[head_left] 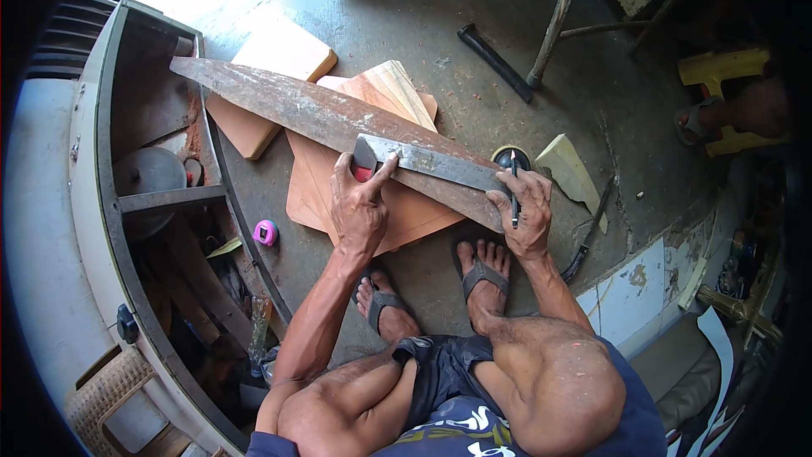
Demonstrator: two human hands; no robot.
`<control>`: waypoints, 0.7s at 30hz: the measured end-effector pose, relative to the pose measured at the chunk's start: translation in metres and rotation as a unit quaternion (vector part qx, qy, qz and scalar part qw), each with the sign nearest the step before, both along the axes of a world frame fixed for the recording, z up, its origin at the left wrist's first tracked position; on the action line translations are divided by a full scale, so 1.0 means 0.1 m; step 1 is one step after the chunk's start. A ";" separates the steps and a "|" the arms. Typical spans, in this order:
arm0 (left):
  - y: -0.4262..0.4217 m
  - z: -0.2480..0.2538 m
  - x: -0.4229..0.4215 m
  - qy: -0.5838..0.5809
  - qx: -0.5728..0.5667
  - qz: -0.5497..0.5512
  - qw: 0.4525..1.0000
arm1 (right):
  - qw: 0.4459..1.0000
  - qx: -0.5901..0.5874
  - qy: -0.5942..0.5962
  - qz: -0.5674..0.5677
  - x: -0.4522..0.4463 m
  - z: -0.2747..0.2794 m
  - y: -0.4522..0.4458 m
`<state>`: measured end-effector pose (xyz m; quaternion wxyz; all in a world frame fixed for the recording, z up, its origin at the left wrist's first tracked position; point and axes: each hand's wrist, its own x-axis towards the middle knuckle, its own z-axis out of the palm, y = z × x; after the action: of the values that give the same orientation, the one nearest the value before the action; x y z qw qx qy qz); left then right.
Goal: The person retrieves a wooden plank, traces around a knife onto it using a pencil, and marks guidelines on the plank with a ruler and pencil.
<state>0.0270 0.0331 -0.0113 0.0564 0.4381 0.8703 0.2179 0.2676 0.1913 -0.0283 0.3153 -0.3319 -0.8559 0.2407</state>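
Note:
A long worn board (296,106) with a tapered end lies across stacked reddish wood pieces (338,195). On the board rests a flat metal blade (448,166) with a dark handle (365,156) at its left end. My left hand (359,207) is closed around that handle, its index finger pressing on the metal. At the blade's right end, my right hand (526,216) is closed on a dark pencil (514,190) that points away from me, with its fingertips near the blade's edge.
Left of me stands an open metal cabinet (173,203), with a pink tape measure (266,233) beside it. Beyond the board lie a black bar (495,63) and a stool's legs (558,17). Another person's foot (698,121) is at the right, near a yellow stand (726,63).

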 end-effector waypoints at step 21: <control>0.05 -0.04 -0.06 0.025 0.018 -0.020 0.999 | 0.991 -0.114 0.037 -0.059 0.21 0.17 0.13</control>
<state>0.0214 0.0377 -0.0149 0.0311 0.4614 0.8585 0.2216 0.2886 0.2047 -0.0110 0.3208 -0.4066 -0.7894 0.3296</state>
